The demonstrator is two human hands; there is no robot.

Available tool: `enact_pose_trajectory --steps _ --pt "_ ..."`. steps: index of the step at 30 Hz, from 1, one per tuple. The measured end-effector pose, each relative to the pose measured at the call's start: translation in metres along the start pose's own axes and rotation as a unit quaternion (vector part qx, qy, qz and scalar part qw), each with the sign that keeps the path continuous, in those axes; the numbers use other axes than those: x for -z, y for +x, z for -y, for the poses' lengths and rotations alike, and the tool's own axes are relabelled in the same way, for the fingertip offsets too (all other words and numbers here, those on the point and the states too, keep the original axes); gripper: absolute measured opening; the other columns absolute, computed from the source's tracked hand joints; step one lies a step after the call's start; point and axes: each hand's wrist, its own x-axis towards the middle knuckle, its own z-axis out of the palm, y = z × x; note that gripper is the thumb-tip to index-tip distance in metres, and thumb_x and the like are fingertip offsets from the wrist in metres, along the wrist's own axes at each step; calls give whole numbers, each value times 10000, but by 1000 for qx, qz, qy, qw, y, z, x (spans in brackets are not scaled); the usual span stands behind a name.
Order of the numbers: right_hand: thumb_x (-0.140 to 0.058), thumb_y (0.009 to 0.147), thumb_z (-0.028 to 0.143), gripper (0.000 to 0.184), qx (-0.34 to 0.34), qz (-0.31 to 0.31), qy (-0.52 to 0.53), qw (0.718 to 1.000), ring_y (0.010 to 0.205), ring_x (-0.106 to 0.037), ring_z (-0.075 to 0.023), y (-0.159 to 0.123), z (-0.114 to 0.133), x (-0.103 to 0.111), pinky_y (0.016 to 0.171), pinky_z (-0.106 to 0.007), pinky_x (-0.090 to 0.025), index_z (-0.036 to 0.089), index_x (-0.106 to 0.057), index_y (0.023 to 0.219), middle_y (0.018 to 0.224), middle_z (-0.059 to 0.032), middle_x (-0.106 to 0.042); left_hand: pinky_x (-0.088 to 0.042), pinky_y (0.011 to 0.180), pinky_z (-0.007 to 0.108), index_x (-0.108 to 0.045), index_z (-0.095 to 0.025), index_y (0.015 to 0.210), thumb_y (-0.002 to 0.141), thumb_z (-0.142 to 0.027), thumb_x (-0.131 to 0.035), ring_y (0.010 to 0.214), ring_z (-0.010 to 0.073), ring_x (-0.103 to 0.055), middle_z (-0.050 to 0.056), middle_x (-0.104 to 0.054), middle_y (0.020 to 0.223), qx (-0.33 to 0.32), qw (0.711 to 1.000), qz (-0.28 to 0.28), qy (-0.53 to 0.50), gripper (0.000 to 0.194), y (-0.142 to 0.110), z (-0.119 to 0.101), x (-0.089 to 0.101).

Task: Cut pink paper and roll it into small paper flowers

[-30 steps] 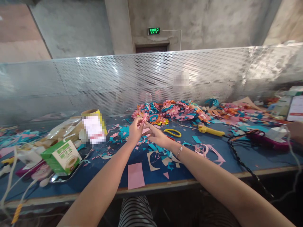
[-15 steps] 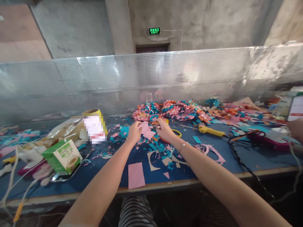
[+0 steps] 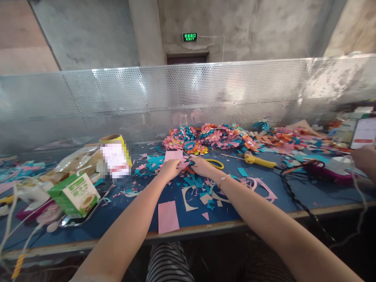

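My left hand (image 3: 170,170) is closed over a small pink piece (image 3: 183,165), thin like felt or paper. Close beside it, my right hand (image 3: 200,167) has its fingers pinched at the other side of that piece, next to something dark too small to make out. A larger pink square (image 3: 174,155) shows just beyond my left fingers. Behind my right wrist a yellow loop handle (image 3: 216,163) sticks out, its other end hidden. Pink, blue and orange flower-like bunches (image 3: 194,137) lie beyond both hands. A pink rectangle (image 3: 168,217) rests near the table edge.
Blue scraps (image 3: 192,181) and cut-out frames cover the table around my forearms. A yellow glue gun (image 3: 260,160) lies right, its black cord (image 3: 293,203) hanging over the edge. Left stand a green-white drink carton (image 3: 75,195) and a yellow roll (image 3: 126,150). Another person's hand (image 3: 364,158) is far right.
Both hands have come nearer to me and closer together. The pink piece held up between them is now mostly covered by fingers, and a pink square shows beyond them.
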Motion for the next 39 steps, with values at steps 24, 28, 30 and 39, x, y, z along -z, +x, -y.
enact_pose_trajectory --steps 24,28,30,39 --pt "-438 689 205 275 -121 -178 324 921 694 -554 -152 9 8 13 668 -305 -473 149 -575 921 783 -29 -599 -506 687 344 -604 -163 730 698 -377 -552 687 174 -623 60 -638 704 209 780 11 -590 223 6 -39 11" --pt "-421 663 145 361 -85 -170 267 945 710 -522 -140 8 8 14 720 -307 -441 145 -577 988 856 -43 -594 -493 611 304 -619 -171 779 660 -376 -604 620 154 -604 43 -639 707 174 830 -36 -529 238 4 -39 15" --pt "-430 660 144 373 -64 -183 261 946 706 -510 -132 7 11 14 717 -299 -434 159 -559 1010 841 -30 -581 -482 585 296 -616 -162 757 611 -315 -653 581 145 -587 35 -632 679 176 853 -56 -489 214 4 -39 17" --pt "-483 727 203 164 -16 -254 280 926 764 -571 -153 1 21 20 688 -293 -473 170 -559 868 831 -49 -593 -465 562 269 -591 -152 686 590 -171 -616 529 112 -552 -1 -588 615 231 789 -108 -559 100 3 -45 19"
